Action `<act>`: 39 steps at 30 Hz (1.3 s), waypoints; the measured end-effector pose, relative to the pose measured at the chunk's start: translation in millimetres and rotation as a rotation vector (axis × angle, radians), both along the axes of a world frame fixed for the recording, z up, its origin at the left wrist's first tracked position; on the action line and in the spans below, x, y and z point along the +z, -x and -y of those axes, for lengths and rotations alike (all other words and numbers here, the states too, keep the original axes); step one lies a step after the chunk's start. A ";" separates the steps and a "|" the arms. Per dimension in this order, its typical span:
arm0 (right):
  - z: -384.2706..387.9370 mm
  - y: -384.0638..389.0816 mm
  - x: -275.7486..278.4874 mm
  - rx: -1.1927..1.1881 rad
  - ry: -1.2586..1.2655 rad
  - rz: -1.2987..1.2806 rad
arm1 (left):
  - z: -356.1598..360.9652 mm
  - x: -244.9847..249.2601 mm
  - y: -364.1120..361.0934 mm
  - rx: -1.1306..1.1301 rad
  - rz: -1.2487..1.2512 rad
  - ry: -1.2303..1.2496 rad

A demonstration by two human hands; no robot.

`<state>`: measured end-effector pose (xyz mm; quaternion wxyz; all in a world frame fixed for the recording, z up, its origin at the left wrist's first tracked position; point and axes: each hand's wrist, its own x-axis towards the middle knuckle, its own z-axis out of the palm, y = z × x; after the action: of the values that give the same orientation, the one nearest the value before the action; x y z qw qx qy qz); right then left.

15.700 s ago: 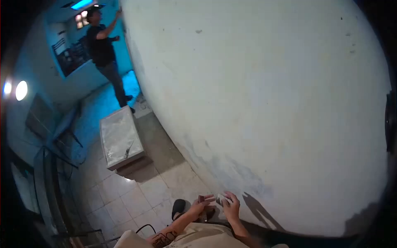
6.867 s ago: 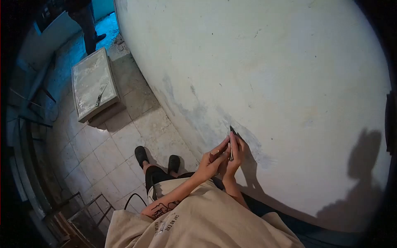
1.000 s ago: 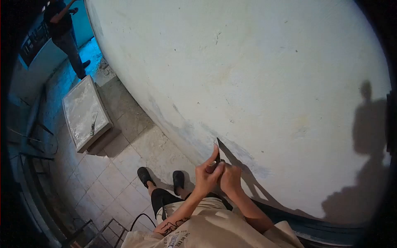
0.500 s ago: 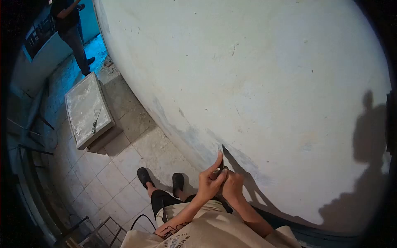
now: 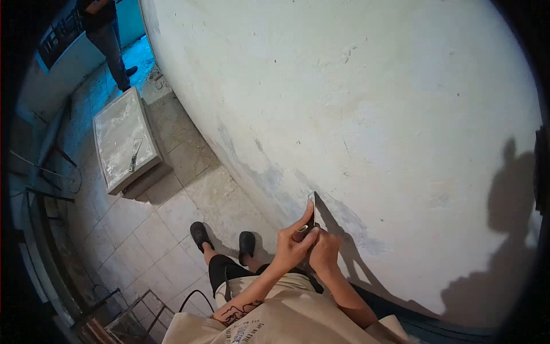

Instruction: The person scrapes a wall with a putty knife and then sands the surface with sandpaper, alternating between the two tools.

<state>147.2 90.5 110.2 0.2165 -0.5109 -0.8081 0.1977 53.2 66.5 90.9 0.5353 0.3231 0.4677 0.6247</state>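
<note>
My left hand (image 5: 291, 247) is wrapped round the brown handle of a flat-bladed trowel (image 5: 299, 233), with its thumb stretched along the blade. My right hand (image 5: 325, 250) is closed beside it and also grips the trowel near the handle; its fingertips are partly hidden. The thin blade is seen almost edge-on, its tip at the pale wall (image 5: 401, 114). Grey smeared patches mark the wall around the tip, and the tool's dark shadow falls to the right.
On the tiled floor (image 5: 152, 235) to the left lies a pale, dusty box-like slab (image 5: 117, 129) with another small hand tool (image 5: 134, 157) on it. A person (image 5: 109, 43) stands farther back. A metal frame (image 5: 146, 307) is at lower left.
The view has shifted slightly, so the wall marks sit a little lower and farther right. Both hands keep hold of the trowel, its tip now slightly higher in view.
</note>
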 end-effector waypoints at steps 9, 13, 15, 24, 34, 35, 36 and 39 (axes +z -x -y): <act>-4.9 3.4 -7.5 0.008 0.002 0.005 | -7.7 -2.6 7.5 0.023 -0.092 -0.037; -0.1 1.1 -7.3 0.016 -0.010 0.024 | -1.5 -4.0 3.9 0.021 -0.076 -0.019; -1.5 1.3 -7.2 0.003 0.026 -0.005 | -2.1 -0.8 5.9 0.001 -0.077 0.002; -7.0 1.6 -6.9 0.084 -0.098 0.021 | -7.6 -4.2 4.5 0.037 -0.076 -0.070; -19.1 5.4 -2.6 0.080 -0.091 0.094 | -17.1 -5.3 6.7 0.109 -0.207 -0.046; -22.5 8.1 -7.7 0.050 -0.046 0.185 | -20.2 -7.5 9.4 0.121 -0.151 -0.058; -20.8 8.0 -8.2 0.050 -0.052 0.183 | -18.6 -8.4 11.7 0.123 -0.153 -0.064; -16.0 10.1 -6.9 0.077 -0.081 0.124 | -10.4 -10.8 6.8 0.038 -0.043 -0.088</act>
<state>137.1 106.5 103.2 0.1788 -0.4815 -0.8464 0.1409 46.4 76.9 80.2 0.4984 0.3509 0.4571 0.6476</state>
